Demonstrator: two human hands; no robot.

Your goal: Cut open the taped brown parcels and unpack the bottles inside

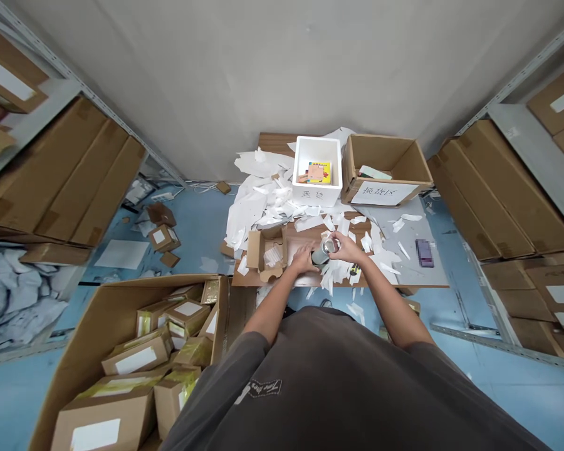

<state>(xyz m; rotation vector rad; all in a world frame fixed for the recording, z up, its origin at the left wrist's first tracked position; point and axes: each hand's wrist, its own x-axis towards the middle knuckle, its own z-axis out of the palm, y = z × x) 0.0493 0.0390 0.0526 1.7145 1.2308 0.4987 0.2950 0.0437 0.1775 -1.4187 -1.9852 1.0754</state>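
A grey cylindrical tumbler (318, 257) with a shiny metal top is tilted above the front of the table. My left hand (303, 259) is wrapped around its lower side. At the top end, the fingers of my right hand (346, 248) grip the rim; whether they hold a separate lid I cannot tell. Just left of my left hand stands a small open cardboard box (282, 241) with white packing material inside. Torn white paper (331, 274) lies under and around my right hand. Close to that hand is a small black and yellow tool (355, 270), perhaps a cutter.
Behind my hands stand a white foam box (316, 199) holding small packets and a larger cardboard box (390, 193) with a paper label. A phone (424, 253) lies at the table's right. A big carton (108, 288) of parcels is at lower left; loaded shelves flank both sides.
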